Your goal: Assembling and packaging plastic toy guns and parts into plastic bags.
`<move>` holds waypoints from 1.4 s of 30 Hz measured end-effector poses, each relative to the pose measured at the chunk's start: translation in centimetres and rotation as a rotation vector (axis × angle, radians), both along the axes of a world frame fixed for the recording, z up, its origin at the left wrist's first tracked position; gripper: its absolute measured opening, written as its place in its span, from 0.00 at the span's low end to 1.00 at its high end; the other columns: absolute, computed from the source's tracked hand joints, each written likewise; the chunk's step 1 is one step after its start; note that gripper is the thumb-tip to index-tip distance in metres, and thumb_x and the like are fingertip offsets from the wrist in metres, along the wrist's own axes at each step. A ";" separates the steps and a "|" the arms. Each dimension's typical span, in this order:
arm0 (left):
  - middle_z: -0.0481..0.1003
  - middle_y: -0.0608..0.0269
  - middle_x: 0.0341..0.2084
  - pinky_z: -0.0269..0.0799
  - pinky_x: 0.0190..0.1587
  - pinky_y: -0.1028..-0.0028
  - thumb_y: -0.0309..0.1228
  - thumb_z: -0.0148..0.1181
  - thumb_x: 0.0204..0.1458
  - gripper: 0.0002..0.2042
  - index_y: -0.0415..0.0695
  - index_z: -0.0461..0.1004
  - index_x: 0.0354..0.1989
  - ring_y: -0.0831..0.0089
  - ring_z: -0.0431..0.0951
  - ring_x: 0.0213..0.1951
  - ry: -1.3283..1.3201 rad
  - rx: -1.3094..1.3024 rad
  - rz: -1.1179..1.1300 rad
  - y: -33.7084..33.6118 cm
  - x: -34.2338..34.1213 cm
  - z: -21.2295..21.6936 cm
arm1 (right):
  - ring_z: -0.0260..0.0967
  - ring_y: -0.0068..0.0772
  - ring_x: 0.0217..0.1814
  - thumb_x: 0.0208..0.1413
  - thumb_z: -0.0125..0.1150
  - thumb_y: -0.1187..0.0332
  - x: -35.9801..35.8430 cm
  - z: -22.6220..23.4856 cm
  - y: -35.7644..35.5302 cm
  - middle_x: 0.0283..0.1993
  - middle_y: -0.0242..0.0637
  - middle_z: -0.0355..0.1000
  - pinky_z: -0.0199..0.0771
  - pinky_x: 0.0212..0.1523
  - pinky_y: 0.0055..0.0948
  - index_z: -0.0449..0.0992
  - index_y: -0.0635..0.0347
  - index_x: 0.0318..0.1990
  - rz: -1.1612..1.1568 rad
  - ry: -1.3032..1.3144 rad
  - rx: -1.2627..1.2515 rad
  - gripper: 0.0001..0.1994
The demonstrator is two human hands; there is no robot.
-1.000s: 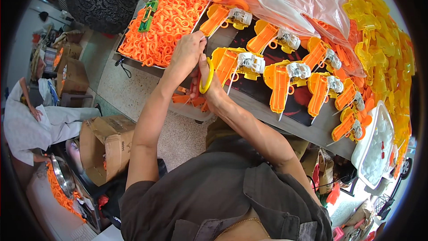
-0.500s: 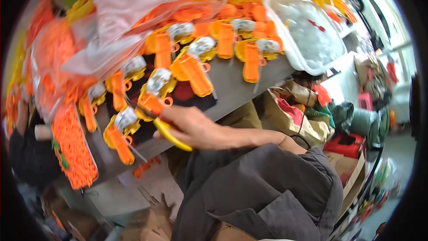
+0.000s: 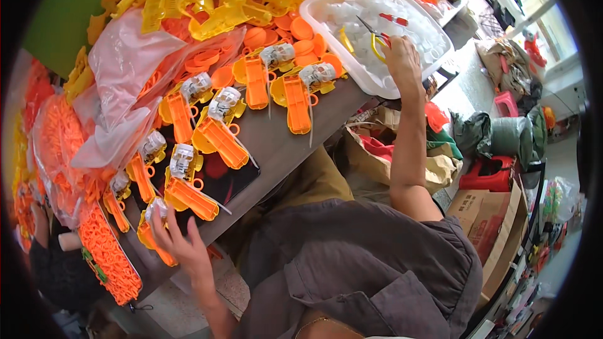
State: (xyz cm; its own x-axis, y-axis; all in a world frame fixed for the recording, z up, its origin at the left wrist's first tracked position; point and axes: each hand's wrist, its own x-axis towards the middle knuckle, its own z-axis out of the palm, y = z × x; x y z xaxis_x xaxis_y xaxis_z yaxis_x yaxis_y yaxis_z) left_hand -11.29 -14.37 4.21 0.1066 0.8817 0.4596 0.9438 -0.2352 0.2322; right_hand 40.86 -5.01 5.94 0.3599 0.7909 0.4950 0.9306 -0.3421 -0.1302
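Note:
My right hand (image 3: 403, 61) is closed over the white plastic bin (image 3: 321, 7), holding pliers (image 3: 375, 39) with pointed metal jaws and yellow handles. The jaws are spread and point to the upper left. Beside them in the bin lie a curved yellow piece (image 3: 346, 41) and a small red piece (image 3: 394, 19), on many translucent white parts (image 3: 361, 12). My left hand (image 3: 188, 248), fingers apart, hovers at or touches the nearest orange-and-yellow plastic assembly (image 3: 157, 238); contact is unclear. Several similar assemblies (image 3: 223, 142) lie in rows, each with a whitish housing, an orange ring and a thin rod.
Yellow shells (image 3: 239, 0) and orange discs (image 3: 303, 28) pile up at the back of the dark table (image 3: 276, 157). At left are a clear bag (image 3: 129, 56) and a tray of orange pieces (image 3: 110, 257). Another person's dark sleeve (image 3: 56, 270) shows far left. Paper bags (image 3: 433, 169) stand right.
My right hand has moved from an assembly up to the white bin with the pliers. My left hand has come in over the nearest assembly. The view has shifted.

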 end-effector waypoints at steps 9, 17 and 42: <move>0.51 0.41 0.66 0.40 0.67 0.41 0.46 0.59 0.54 0.37 0.43 0.54 0.70 0.42 0.49 0.68 0.098 -0.047 0.173 3.6 -3.0 -3.7 | 0.67 0.44 0.58 0.63 0.54 0.71 -5.6 0.9 -0.5 0.52 0.43 0.72 0.66 0.60 0.36 0.74 0.63 0.53 0.396 0.395 0.198 0.13; 0.47 0.49 0.69 0.31 0.70 0.43 0.62 0.46 0.56 0.40 0.53 0.51 0.72 0.47 0.41 0.72 0.052 -0.104 0.011 4.1 -7.8 -3.3 | 0.35 0.54 0.77 0.57 0.62 0.56 -21.3 -6.9 3.0 0.75 0.47 0.44 0.35 0.72 0.57 0.60 0.51 0.68 0.663 0.144 0.043 0.32; 0.74 0.44 0.41 0.72 0.41 0.62 0.44 0.56 0.60 0.22 0.32 0.74 0.47 0.52 0.75 0.38 0.148 0.384 0.763 1.8 -38.0 4.9 | 0.68 0.40 0.48 0.48 0.64 0.76 -36.9 -0.1 -1.5 0.38 0.35 0.73 0.67 0.49 0.38 0.74 0.60 0.38 1.359 0.883 0.264 0.09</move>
State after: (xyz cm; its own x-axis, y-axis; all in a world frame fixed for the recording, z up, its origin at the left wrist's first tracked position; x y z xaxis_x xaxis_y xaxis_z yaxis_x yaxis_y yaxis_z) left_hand -49.28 -12.56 9.08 -0.3683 0.5234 0.7684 0.8899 0.4377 0.1284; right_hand 3.92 -6.52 5.89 -0.2594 0.6758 0.6900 0.1217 0.7316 -0.6708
